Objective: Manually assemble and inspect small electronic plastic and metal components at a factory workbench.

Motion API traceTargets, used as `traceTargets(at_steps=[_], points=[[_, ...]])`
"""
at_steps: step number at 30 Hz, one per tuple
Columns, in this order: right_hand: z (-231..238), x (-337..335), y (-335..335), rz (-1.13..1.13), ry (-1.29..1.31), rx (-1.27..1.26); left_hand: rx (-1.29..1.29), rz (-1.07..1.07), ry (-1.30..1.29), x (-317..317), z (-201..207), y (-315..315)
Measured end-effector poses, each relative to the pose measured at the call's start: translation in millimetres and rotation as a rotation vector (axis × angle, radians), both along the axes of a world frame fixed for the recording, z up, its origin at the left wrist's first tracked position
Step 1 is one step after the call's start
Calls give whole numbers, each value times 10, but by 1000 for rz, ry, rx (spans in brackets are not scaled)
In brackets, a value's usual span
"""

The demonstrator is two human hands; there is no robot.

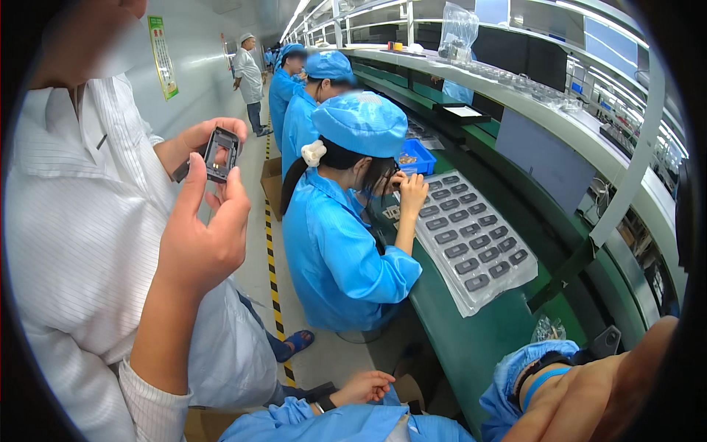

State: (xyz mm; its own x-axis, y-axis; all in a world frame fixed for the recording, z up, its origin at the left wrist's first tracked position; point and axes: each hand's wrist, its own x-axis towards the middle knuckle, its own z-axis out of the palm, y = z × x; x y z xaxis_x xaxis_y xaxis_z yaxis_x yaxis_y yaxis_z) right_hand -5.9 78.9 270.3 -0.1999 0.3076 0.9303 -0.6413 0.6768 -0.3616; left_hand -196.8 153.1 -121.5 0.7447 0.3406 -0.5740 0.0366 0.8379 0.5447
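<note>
My left hand (pixel 361 388), with a dark watch band at its wrist and a blue sleeve, rests low near my lap. Its fingers are loosely bent and a little apart, with nothing visible in them. Very large and close at the lower right is my right hand (pixel 589 401), with a black band and a blue strip at the wrist. The picture's dark rim cuts off its fingers. Left of me, a person in a white striped coat (pixel 88 221) holds a black rectangular housing (pixel 219 155) with a hollow inside, using both hands.
A seated worker in blue (pixel 346 236) bends over the green bench (pixel 471 346). On it lies a plastic tray (pixel 471 298) with rows of black parts, beside a blue bin (pixel 416 157). Shelving (pixel 515 85) runs along the right. More workers sit beyond; yellow-black tape (pixel 274 287) marks the floor.
</note>
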Motion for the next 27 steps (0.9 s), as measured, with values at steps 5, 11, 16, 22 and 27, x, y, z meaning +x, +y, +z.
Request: traceTargets(at_steps=[5,11,16,22,27], points=[[-29,70,-20,25,39,2,-32,-26,31,11,75,6],[-74,134,-41,63,66,2,7,-88,23,176,45,62],[-142,192,-25,61,72,-4,48,-158,28,326,14,93],[-105,209,-85,79,82,-4,41,-158,39,209,44,11],[-119,217,-137,77,92,-17,21,-141,41,204,7,-68]])
